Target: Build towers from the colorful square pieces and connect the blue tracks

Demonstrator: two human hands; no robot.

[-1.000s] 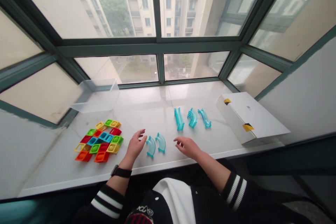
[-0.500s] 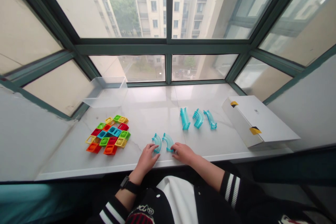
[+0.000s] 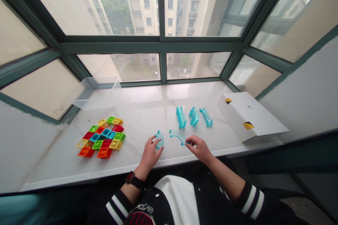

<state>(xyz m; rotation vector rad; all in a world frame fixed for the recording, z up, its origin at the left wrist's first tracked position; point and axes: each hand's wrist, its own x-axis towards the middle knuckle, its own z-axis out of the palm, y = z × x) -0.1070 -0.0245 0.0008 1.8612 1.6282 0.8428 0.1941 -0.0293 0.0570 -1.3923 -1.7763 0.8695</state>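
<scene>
Curved track [image 3: 176, 135], axis sideways, in right hand [image 3: 200, 148], 2nd track [image 3: 159, 139] in left hand [image 3: 150, 155]

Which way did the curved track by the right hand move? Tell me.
Yes, rightward: the curved track in the right hand now sits nearer the three blue tracks.
</scene>
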